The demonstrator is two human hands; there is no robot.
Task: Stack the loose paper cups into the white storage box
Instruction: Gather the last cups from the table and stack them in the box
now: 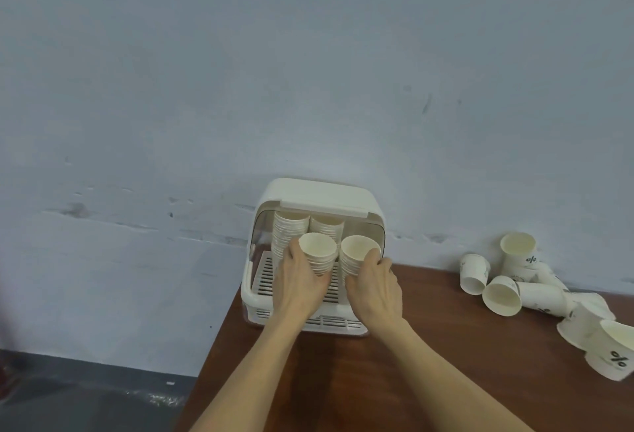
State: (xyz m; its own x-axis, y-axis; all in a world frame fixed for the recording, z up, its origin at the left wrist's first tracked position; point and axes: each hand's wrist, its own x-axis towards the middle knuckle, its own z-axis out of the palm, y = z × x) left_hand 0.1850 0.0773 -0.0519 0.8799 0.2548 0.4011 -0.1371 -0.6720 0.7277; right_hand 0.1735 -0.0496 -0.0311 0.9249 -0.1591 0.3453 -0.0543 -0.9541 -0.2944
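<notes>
The white storage box [319, 191] stands open at the table's far left corner against the wall, its slotted tray [264, 277] showing. Two tall cup stacks [291, 229] stand at the back inside it. My left hand [298, 285] grips a shorter stack of white paper cups [319, 253] at the front left of the tray. My right hand [377, 289] grips a second short stack [356, 255] right beside it. Both stacks tilt slightly toward me, mouths up. Loose paper cups [502, 294] lie scattered at the right of the table.
The brown wooden table [429, 346] ends just left of the box, with dark floor [85, 397] below. A pale blue wall [240, 88] rises directly behind. More loose cups with a percent mark [614, 356] lie at the far right edge.
</notes>
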